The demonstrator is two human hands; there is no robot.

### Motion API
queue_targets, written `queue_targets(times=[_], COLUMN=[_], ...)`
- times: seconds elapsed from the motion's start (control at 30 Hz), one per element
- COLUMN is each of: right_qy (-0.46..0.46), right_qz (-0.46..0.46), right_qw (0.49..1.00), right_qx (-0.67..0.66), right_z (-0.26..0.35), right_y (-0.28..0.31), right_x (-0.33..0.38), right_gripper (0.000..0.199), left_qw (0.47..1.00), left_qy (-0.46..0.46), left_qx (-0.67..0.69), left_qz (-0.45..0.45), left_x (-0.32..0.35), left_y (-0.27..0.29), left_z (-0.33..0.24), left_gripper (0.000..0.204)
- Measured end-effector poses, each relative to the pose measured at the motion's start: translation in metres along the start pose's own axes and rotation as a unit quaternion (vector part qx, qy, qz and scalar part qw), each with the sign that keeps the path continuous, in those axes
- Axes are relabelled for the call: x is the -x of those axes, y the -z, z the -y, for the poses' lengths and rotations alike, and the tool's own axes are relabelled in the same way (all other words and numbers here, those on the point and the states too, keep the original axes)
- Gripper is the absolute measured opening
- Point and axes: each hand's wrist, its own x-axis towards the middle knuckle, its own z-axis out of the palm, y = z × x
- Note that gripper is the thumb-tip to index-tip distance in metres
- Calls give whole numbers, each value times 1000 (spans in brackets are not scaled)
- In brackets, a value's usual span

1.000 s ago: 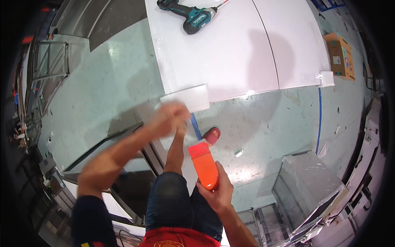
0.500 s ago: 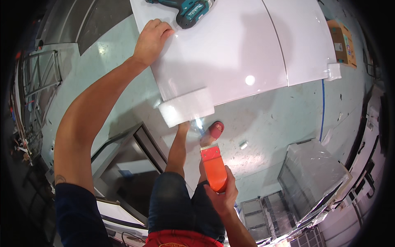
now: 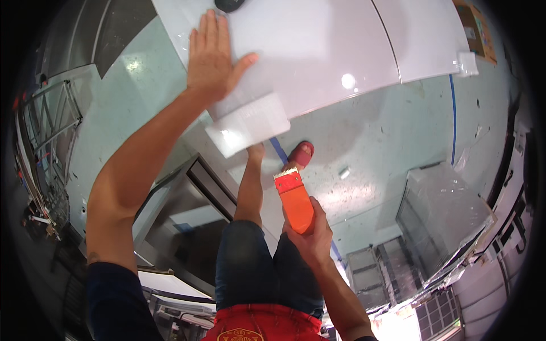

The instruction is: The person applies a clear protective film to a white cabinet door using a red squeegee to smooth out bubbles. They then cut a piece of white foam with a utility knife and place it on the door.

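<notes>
My left hand (image 3: 211, 65) lies flat, fingers stretched out and thumb apart, on the glossy white surface of a large cabinet or appliance (image 3: 307, 62). Its wrist is just above a white foam block (image 3: 248, 124) that covers the surface's near left corner. Lower down, my right hand (image 3: 313, 233) is closed round the body of an orange tape dispenser (image 3: 297, 203). The dispenser's toothed metal edge points away from me, towards the foam block.
A dark tool end (image 3: 229, 4) shows at the top edge. White padding (image 3: 467, 63) covers the right corner, beside a cardboard box (image 3: 476, 31). A dark-fronted unit (image 3: 187, 227) stands lower left, and a plastic-wrapped one (image 3: 443, 221) lower right. Blue tape (image 3: 453, 119) runs along the floor.
My left hand has gone from curled at the surface's left edge to lying flat on it. The tape dispenser is higher in view. The view has shifted, leaving most of the teal drill out of sight.
</notes>
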Motion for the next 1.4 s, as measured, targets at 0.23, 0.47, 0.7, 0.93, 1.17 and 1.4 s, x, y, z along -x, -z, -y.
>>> queue_targets(times=[0.23, 0.47, 0.7, 0.93, 1.17, 1.4], right_qy=[-1, -5, -45, -58, -4, 143], right_qz=[9, 13, 75, 88, -11, 13], right_qw=[998, 997, 991, 988, 994, 975], right_qx=[67, 76, 100, 110, 112, 172], right_z=[-46, -122, -69, -41, -66, -139], right_y=[33, -45, -94, -96, -121, -124], right_x=[64, -54, -178, -203, -215, -272], right_gripper=[94, 88, 89, 81, 47, 51], left_qw=[997, 982, 483, -184, -35, -151], left_qy=[-50, 39, 617, 439, 579, 480], left_qx=[19, 162, 621, 879, 810, 860], left_qz=[-63, -87, 1, 3, -90, -85], left_x=[4, 22, 227, 186, 204, 180], left_y=[-26, 5, 68, -19, -63, -105], left_z=[20, 7, -54, -96, -89, -93], left_gripper=[103, 75, 37, 70, 79, 53])
